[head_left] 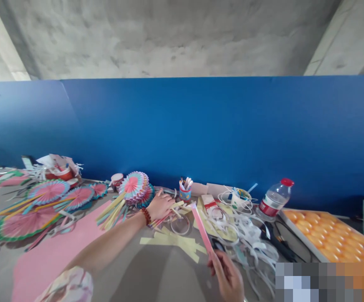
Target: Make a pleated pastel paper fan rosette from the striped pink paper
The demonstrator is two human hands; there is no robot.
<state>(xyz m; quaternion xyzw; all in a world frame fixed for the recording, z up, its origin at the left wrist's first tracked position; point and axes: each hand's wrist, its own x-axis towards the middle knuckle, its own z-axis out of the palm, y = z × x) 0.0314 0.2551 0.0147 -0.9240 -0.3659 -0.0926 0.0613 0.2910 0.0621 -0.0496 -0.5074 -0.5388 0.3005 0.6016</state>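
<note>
My right hand [227, 274] pinches the lower end of a long pink paper strip [203, 228], which slants up and away over the table. My left hand [160, 205], with a beaded bracelet at the wrist, reaches across to a pile of coloured paper strips [158, 221]; its fingers look spread, and their tips are partly hidden. Just left of it stand pleated paper rosettes [134, 186] with a bundle of yellow strips [114, 212]. Between my hands, pale yellow strips [172, 240] lie crossed on the table, near a roll of clear tape [180, 225].
Pleated paper fans [27, 222] and a large pink sheet [46, 256] lie at the left. A cup of sticks [185, 193] stands by the blue partition [182, 126]. Tangled white strips [257, 243], a plastic bottle [274, 200], a black-handled tool [280, 243] and an orange-patterned box [326, 233] occupy the right.
</note>
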